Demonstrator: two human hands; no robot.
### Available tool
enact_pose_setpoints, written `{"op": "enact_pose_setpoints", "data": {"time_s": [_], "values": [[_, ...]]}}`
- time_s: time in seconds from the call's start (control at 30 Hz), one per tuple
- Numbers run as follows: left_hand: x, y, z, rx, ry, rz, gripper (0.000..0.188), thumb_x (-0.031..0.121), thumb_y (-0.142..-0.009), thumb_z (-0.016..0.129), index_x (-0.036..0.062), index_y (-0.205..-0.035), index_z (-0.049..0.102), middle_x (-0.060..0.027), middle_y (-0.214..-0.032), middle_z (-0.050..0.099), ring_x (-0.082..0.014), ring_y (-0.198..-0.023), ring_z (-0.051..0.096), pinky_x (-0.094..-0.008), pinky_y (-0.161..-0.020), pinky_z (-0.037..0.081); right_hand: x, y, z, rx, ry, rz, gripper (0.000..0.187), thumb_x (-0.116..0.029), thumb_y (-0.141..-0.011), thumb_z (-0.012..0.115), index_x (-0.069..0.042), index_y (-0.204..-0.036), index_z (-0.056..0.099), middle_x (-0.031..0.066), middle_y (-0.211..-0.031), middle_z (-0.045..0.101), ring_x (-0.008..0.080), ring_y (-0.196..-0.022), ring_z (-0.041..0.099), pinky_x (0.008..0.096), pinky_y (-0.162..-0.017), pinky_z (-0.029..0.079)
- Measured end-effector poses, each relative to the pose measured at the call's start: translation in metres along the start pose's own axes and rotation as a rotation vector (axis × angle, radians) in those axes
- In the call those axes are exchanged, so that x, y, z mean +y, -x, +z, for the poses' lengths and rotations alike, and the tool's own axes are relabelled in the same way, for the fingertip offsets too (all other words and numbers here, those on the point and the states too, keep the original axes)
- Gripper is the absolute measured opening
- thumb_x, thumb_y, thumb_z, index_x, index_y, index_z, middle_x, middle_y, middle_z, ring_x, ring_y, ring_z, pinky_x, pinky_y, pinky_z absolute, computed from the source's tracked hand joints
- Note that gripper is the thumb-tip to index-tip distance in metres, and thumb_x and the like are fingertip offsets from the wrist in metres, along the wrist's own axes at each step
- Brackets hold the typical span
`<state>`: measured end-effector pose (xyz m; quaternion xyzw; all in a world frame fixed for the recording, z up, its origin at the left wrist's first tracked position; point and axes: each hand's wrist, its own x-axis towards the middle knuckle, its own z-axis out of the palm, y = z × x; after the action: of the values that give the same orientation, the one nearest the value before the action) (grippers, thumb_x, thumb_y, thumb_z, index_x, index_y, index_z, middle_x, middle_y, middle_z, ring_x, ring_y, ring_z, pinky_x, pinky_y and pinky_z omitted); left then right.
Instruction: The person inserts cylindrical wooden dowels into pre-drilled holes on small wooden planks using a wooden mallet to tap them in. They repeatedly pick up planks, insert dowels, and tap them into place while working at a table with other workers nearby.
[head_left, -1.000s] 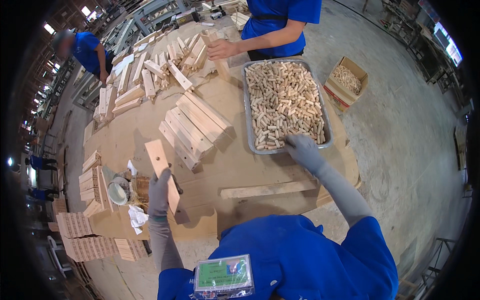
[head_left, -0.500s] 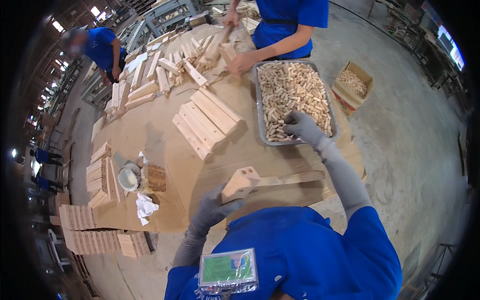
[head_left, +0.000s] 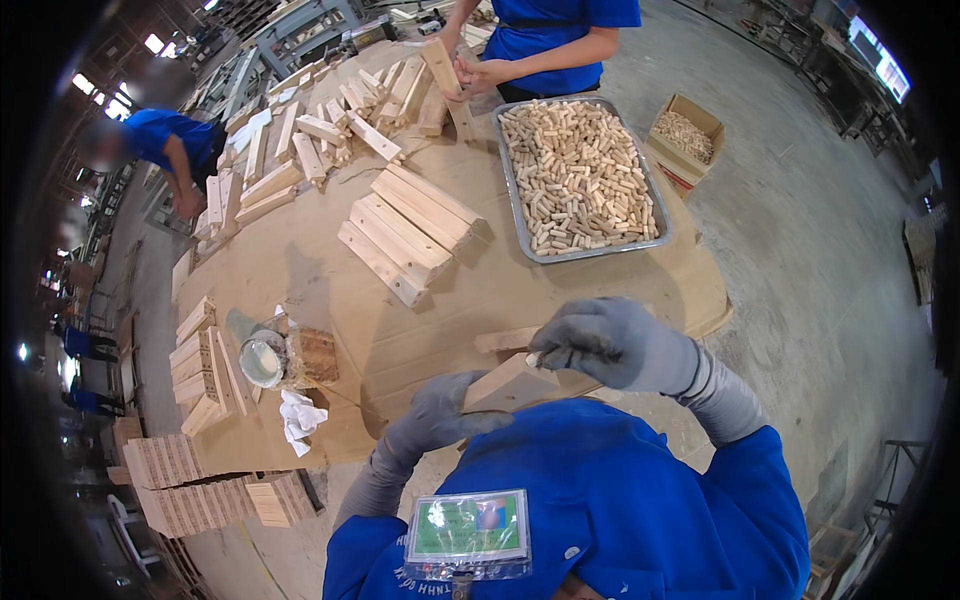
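Observation:
My left hand, in a grey glove, is closed around a pale wooden block close to my body. My right hand, also gloved, pinches a small wooden dowel at the block's upper end. Whether the dowel sits inside a hole there is hidden by the fingers. Behind the block lies a wooden stick, mostly covered by my right hand. Further off, a grey tray is heaped with wooden dowels.
A row of wooden bars lies mid-table. At left stand a glue pot, a crumpled white cloth and stacked blocks. A co-worker across the table holds a wooden piece. A cardboard box sits on the floor.
My right hand has come from the dowel tray down to the block, bringing a dowel. The block has tilted in my left hand. The co-worker across has raised a wooden piece upright.

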<state>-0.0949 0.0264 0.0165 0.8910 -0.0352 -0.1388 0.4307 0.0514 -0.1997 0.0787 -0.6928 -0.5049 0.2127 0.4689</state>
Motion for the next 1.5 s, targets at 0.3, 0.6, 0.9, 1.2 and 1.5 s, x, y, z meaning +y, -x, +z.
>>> {"op": "enact_pose_setpoints", "data": {"time_s": [0.3, 0.6, 0.9, 1.2, 1.5], "values": [[-0.013, 0.014, 0.001, 0.187, -0.38, 0.078, 0.051, 0.045, -0.07, 0.073, 0.0058, -0.101, 0.062, -0.0102, -0.083, 0.064, -0.0265, -0.071, 0.063, -0.0351, -0.062, 0.05, 0.018, 0.003, 0.034, -0.024, 0.115, 0.063, 0.018, -0.02, -0.086, 0.058, -0.006, -0.097, 0.062, 0.0105, -0.085, 0.062, 0.0299, -0.079, 0.061, 0.0403, -0.07, 0.048], [-0.06, 0.005, 0.008, 0.256, -0.266, 0.05, 0.051, 0.047, -0.072, 0.071, 0.0077, -0.103, 0.062, -0.0105, -0.082, 0.064, -0.0262, -0.069, 0.064, -0.034, -0.061, 0.051, 0.04, -0.026, 0.06, 0.099, -0.514, 0.564, 0.019, -0.01, -0.086, 0.059, 0.001, -0.1, 0.062, 0.011, -0.079, 0.063, 0.0182, -0.073, 0.064, 0.0296, -0.065, 0.049], [-0.07, -0.025, -0.04, 0.019, -0.076, 0.082, 0.059, 0.047, -0.072, 0.072, 0.0032, -0.109, 0.06, -0.0155, -0.093, 0.066, -0.0294, -0.081, 0.065, -0.0358, -0.07, 0.052, 0.04, -0.064, 0.022, -0.062, -0.021, 0.073, 0.023, -0.015, -0.085, 0.062, -0.003, -0.103, 0.059, 0.0134, -0.084, 0.059, 0.0303, -0.076, 0.06, 0.0388, -0.066, 0.048], [-0.068, -0.017, -0.045, -0.043, -0.072, 0.231, 0.062, 0.049, -0.072, 0.071, 0.001, -0.109, 0.059, -0.0146, -0.086, 0.066, -0.0295, -0.074, 0.065, -0.036, -0.065, 0.05, 0.037, -0.06, 0.024, -0.048, 0.236, -0.098, 0.025, -0.016, -0.081, 0.065, -0.005, -0.101, 0.056, 0.0106, -0.081, 0.057, 0.0294, -0.075, 0.059, 0.0379, -0.064, 0.047], [-0.046, -0.011, -0.041, -0.107, 0.091, 0.067, 0.06, 0.049, -0.075, 0.068, -0.0007, -0.109, 0.059, -0.0138, -0.083, 0.066, -0.0286, -0.074, 0.065, -0.0349, -0.068, 0.05, 0.025, -0.051, 0.024, -0.099, 0.527, -0.296, 0.03, -0.015, -0.073, 0.066, -0.003, -0.099, 0.057, 0.0094, -0.081, 0.056, 0.0272, -0.072, 0.059, 0.035, -0.06, 0.047]]}}
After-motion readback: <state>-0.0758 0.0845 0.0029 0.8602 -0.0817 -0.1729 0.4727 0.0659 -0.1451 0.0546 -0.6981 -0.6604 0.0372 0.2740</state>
